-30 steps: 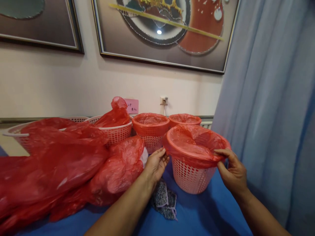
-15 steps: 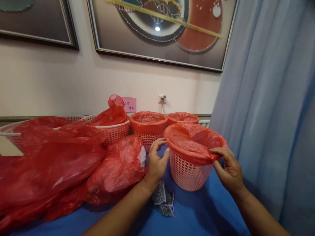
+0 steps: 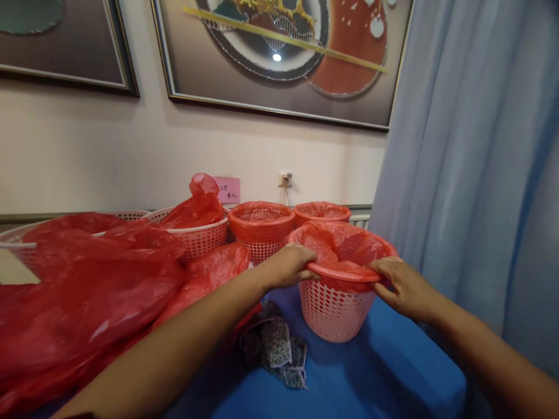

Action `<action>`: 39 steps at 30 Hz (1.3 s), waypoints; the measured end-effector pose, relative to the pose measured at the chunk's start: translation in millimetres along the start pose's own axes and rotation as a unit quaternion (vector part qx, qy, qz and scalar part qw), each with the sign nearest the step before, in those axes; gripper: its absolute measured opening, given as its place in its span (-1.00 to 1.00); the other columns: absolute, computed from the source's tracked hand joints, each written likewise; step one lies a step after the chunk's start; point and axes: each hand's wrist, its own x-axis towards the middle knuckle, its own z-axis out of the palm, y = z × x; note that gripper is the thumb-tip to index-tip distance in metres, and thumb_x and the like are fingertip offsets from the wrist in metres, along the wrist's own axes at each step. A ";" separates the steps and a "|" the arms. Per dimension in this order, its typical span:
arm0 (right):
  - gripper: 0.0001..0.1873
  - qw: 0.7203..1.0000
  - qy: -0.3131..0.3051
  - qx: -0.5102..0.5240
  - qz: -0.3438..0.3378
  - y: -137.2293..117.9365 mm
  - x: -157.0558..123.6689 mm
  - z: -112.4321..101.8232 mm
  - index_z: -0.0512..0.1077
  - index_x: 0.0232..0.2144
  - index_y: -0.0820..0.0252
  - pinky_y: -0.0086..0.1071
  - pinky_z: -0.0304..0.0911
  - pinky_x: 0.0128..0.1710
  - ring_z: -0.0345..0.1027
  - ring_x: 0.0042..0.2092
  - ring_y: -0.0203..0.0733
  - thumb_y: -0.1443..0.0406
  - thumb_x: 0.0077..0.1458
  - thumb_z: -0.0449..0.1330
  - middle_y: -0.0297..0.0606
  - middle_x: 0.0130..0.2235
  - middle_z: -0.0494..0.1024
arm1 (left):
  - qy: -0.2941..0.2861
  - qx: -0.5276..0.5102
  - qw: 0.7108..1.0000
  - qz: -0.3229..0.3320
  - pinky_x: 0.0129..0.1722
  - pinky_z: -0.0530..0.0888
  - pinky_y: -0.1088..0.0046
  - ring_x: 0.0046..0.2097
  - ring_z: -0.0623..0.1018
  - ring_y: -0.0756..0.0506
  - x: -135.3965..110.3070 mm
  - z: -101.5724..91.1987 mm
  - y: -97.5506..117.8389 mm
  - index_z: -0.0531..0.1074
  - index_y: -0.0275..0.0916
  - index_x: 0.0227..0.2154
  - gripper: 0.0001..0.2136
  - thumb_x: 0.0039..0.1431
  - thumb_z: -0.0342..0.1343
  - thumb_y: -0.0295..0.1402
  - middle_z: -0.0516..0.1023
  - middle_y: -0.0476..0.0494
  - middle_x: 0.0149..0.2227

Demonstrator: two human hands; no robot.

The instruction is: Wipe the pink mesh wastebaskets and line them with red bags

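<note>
A pale pink perforated plastic basket (image 3: 336, 311) stands upright on the blue-covered table, lined with a red plastic bag (image 3: 349, 241) that is folded out over its rim. My left hand (image 3: 292, 265) grips the front left of the rim, thumb outside and below, fingers over the bagged edge. At the front right, my right hand (image 3: 397, 285) pinches the same folded bag edge against the rim. A dark speckled cloth (image 3: 279, 346) with a light border lies crumpled on the table below my left forearm.
Two more bag-lined baskets, a middle one (image 3: 261, 233) and a right one (image 3: 323, 212), stand behind. To the left, a large heap of red plastic bags (image 3: 109, 291) lies before pale baskets (image 3: 205, 235). A blue curtain (image 3: 463, 145) hangs at the right.
My left hand has moved right and closed on the basket's front rim. My right hand stays at the right rim. The bag's front edge now sits flatter, and more of the cloth shows.
</note>
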 end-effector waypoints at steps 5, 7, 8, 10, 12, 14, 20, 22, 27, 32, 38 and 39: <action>-0.80 0.999 0.018 -0.022 -0.029 -5.8 -1.8 -6.6 0.45 -0.17 0.13 -0.14 0.33 -0.14 0.45 -0.23 -0.09 0.33 0.13 0.12 -0.23 -0.26 0.58 | 0.027 0.019 0.999 0.003 -0.11 0.34 0.33 -0.33 0.46 -0.11 -5.8 4.5 -8.6 0.48 -0.16 -0.52 -0.82 0.05 0.35 -0.26 0.50 -0.04 -0.45; -0.54 0.994 0.083 -0.031 -0.059 -17.9 -1.4 -10.5 0.36 0.10 0.13 -0.02 0.29 0.05 0.41 0.05 0.05 0.28 0.14 0.17 -0.10 0.03 0.53 | 0.000 0.034 0.999 0.015 -0.09 0.33 0.31 -0.27 0.50 -0.13 -5.0 4.1 -7.8 0.51 -0.15 -0.47 -0.87 0.07 0.35 -0.29 0.55 -0.07 -0.39; -0.44 0.991 0.107 -0.037 -0.077 -25.4 -0.2 -12.4 0.29 0.20 0.12 0.03 0.22 0.14 0.32 0.17 0.10 0.25 0.14 0.19 -0.05 0.16 0.44 | -0.015 0.046 0.999 0.020 -0.08 0.32 0.30 -0.24 0.51 -0.14 -4.4 3.7 -7.1 0.52 -0.16 -0.43 -0.89 0.10 0.33 -0.30 0.57 -0.08 -0.35; -0.37 0.988 0.104 -0.044 -0.105 -41.0 4.8 -14.3 0.23 0.26 0.07 0.05 0.15 0.19 0.23 0.26 0.12 0.21 0.15 0.21 -0.05 0.26 0.35 | -0.036 0.076 0.996 0.023 -0.07 0.32 0.30 -0.21 0.52 -0.14 -3.7 3.1 -5.9 0.53 -0.17 -0.37 -0.90 0.15 0.30 -0.29 0.58 -0.10 -0.32; -0.50 0.995 0.027 -0.034 -0.092 -53.2 12.5 -12.8 0.34 0.17 0.05 -0.10 0.25 0.07 0.38 0.13 0.04 0.21 0.17 0.20 -0.10 0.14 0.49 | -0.043 0.102 0.994 0.017 -0.08 0.32 0.30 -0.22 0.51 -0.13 -4.6 3.4 -4.9 0.51 -0.19 -0.36 -0.86 0.18 0.27 -0.25 0.57 -0.10 -0.32; -0.76 0.997 -0.066 -0.036 -0.025 -59.1 21.4 -8.4 0.48 -0.09 0.09 -0.28 0.29 -0.18 0.52 -0.15 -0.08 0.23 0.20 0.16 -0.20 -0.15 0.63 | -0.043 0.124 0.991 0.012 -0.09 0.32 0.30 -0.23 0.50 -0.12 -6.6 5.2 -4.4 0.49 -0.23 -0.36 -0.81 0.20 0.26 -0.20 0.55 -0.08 -0.33; -0.82 0.987 -0.122 -0.076 0.070 -50.5 36.3 2.3 0.44 -0.41 0.11 -0.36 0.07 -0.43 0.47 -0.39 -0.15 0.18 0.19 0.17 -0.32 -0.44 0.58 | -0.031 0.146 0.989 0.013 -0.10 0.39 0.26 -0.25 0.50 -0.13 -11.9 9.6 -4.9 0.47 -0.24 -0.36 -0.76 0.22 0.22 -0.15 0.54 -0.10 -0.34; -0.86 0.992 -0.105 -0.051 0.056 -45.1 34.7 3.6 0.47 -0.30 0.09 -0.34 0.17 -0.38 0.49 -0.33 -0.14 0.18 0.19 0.18 -0.31 -0.35 0.60 | -0.009 0.107 0.994 0.027 0.01 0.40 0.16 -0.10 0.53 -0.20 -13.4 5.6 -6.6 0.49 -0.22 -0.17 -0.73 0.19 0.25 -0.15 0.59 -0.19 -0.16; -0.52 0.997 0.057 -0.017 -0.051 -35.8 20.2 8.4 0.34 0.12 0.11 -0.06 0.27 0.10 0.33 0.18 0.05 0.14 0.18 0.23 -0.05 0.21 0.37 | 0.156 -0.003 0.987 -0.042 0.37 0.06 -0.10 0.42 0.09 -0.39 -25.7 0.3 -21.6 0.20 -0.09 0.30 -0.15 -0.04 0.41 -0.08 0.12 -0.33 0.41; -0.51 0.977 0.195 -0.059 -0.062 -35.9 -3.9 23.0 0.30 0.17 0.10 0.10 0.15 0.18 0.24 0.23 0.13 0.17 0.22 0.19 0.00 0.24 0.32 | 0.314 -0.242 0.885 -0.242 0.36 0.14 -0.03 0.40 0.17 -0.38 -45.3 38.7 -35.6 0.22 -0.19 0.28 -0.13 -0.12 0.45 -0.16 0.15 -0.38 0.39; -0.61 0.960 0.273 -0.052 0.028 -24.8 -25.9 50.3 0.30 0.16 0.06 0.06 0.15 0.14 0.29 0.19 0.09 0.23 0.30 0.06 -0.06 0.18 0.39 | 0.395 -0.549 0.671 -0.304 -0.20 0.53 0.41 -0.22 0.63 -0.08 -49.4 76.7 -20.8 0.39 -0.21 0.08 -0.41 -0.03 0.42 -0.27 0.63 -0.18 -0.15; -0.61 0.960 0.274 -0.048 0.033 -22.6 -27.1 53.4 0.30 0.16 0.05 0.05 0.14 0.14 0.31 0.18 0.07 0.23 0.31 0.05 -0.08 0.16 0.42 | 0.394 -0.567 0.659 -0.298 -0.28 0.51 0.48 -0.33 0.60 -0.02 -48.6 78.4 -18.0 0.41 -0.23 0.04 -0.41 -0.08 0.45 -0.31 0.63 -0.10 -0.27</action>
